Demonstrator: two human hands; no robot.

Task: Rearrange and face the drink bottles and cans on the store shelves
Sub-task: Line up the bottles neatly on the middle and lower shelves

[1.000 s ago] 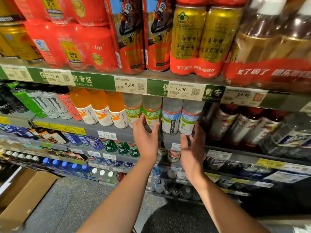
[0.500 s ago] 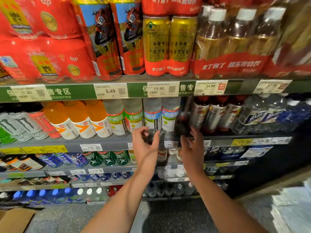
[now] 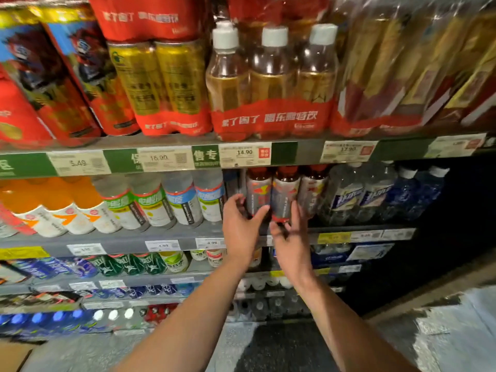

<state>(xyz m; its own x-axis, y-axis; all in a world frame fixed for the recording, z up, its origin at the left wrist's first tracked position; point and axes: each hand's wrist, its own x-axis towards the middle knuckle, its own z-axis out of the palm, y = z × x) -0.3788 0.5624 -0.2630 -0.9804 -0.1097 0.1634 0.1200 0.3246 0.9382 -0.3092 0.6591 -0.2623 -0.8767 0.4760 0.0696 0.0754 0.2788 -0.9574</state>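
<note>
As both hands sit at the centre of the head view, work is on the middle shelf [image 3: 112,241], at a short row of red-capped bottles. Left hand [image 3: 241,229]: thumb hooked toward the first red-capped bottle [image 3: 258,193], fingers wrapped around its left flank, so it seems to be grasping that bottle, though motion blur leaves the contact itself uncertain. Right hand [image 3: 291,236]: fingers straight and spread, tips against the lower part of the second red-capped bottle [image 3: 285,194]; nothing clasped, a flat touch suited to nudging or turning the label forward. A third bottle [image 3: 312,190] of the same kind stands just right of these, partly behind the right hand's fingers. Judgement: the step is facing this row, one hand steadying while the other aligns. Left of centre, white bottles with green and blue labels [image 3: 166,202] already stand flush at the shelf lip, labels outward; orange bottles [image 3: 61,208] fill the far left. Right of centre, clear and blue bottles [image 3: 375,194] recede into shadow. Upper part of frame: shrink-wrapped multipacks [image 3: 271,84] above the price-tag strip [image 3: 244,154].
</note>
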